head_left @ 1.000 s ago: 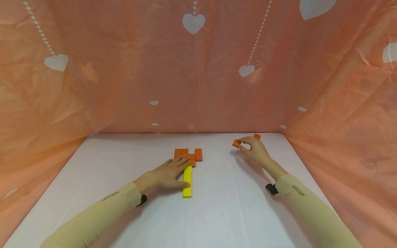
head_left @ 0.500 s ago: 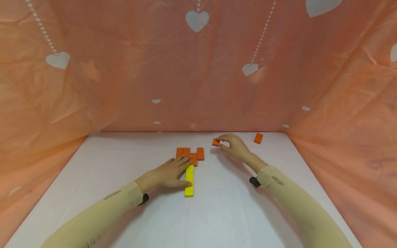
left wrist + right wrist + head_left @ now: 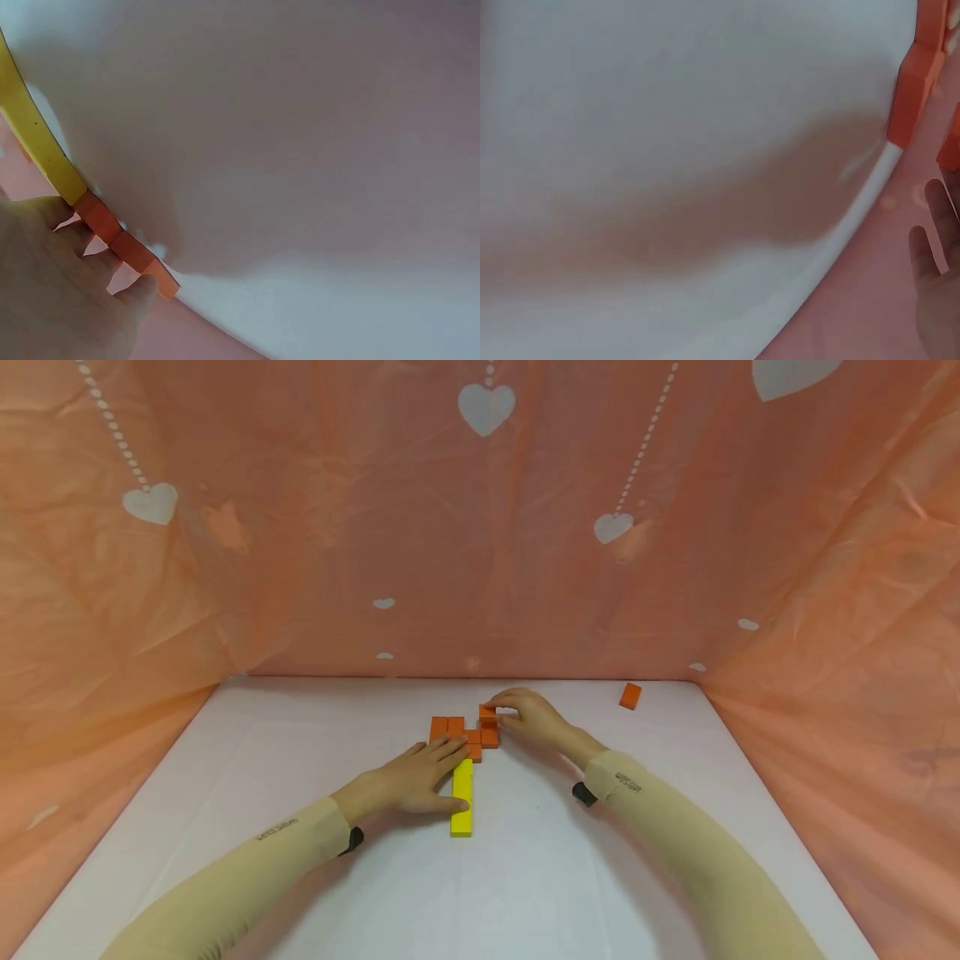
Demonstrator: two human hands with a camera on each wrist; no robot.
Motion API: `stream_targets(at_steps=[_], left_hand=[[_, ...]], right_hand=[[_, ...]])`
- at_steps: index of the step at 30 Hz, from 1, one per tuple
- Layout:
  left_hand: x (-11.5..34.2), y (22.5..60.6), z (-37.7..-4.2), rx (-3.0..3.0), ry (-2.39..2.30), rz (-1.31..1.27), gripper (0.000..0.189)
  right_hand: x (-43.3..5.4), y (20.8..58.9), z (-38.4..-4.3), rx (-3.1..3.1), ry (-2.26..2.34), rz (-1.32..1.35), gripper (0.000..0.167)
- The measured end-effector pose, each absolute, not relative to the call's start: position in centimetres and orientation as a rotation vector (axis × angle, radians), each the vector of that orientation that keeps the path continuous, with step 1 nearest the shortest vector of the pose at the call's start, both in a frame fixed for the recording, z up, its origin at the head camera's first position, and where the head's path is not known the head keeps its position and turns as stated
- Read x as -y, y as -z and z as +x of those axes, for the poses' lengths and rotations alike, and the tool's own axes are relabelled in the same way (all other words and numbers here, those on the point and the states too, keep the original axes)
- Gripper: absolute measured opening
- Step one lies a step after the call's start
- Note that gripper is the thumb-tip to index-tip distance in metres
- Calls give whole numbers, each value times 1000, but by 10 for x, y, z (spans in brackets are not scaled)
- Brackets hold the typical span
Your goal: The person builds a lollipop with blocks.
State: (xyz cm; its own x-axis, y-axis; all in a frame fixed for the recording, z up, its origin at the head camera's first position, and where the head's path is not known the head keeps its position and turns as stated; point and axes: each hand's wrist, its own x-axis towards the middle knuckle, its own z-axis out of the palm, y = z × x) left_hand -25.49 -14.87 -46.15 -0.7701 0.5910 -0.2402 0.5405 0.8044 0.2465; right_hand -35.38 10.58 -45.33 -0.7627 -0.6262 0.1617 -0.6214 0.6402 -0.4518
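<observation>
My left hand (image 3: 412, 777) lies spread with its fingertips on several flat orange blocks (image 3: 447, 725) and its thumb on a long yellow strip (image 3: 461, 822) running toward me. In the left wrist view the fingers touch the edges of the yellow strip (image 3: 45, 150) and orange blocks (image 3: 135, 251). Between thumb and fingers my right hand (image 3: 538, 720) pinches a small orange block (image 3: 487, 711), just behind the rightmost block (image 3: 490, 737) of the group. The right wrist view shows this pinched block (image 3: 949, 146) raised off the table, cut by the frame edge.
One loose orange block (image 3: 630, 696) lies near the back right of the white table (image 3: 540, 877). A pinkish-orange curtain (image 3: 330, 527) with pale hearts encloses the back and both sides. Black straps (image 3: 583, 793) show at the wrists.
My right hand has carried the pinched orange block leftward from the back right to the block group, uncovering the loose block there. My left hand has stayed on the blocks.
</observation>
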Motion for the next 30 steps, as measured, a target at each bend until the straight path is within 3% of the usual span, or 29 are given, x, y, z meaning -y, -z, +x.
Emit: stream_targets(at_steps=[30], left_hand=[[148,463,-258,-2678,-219,876,98]], right_hand=[[-77,463,-354,-2827,682,-1167,30]])
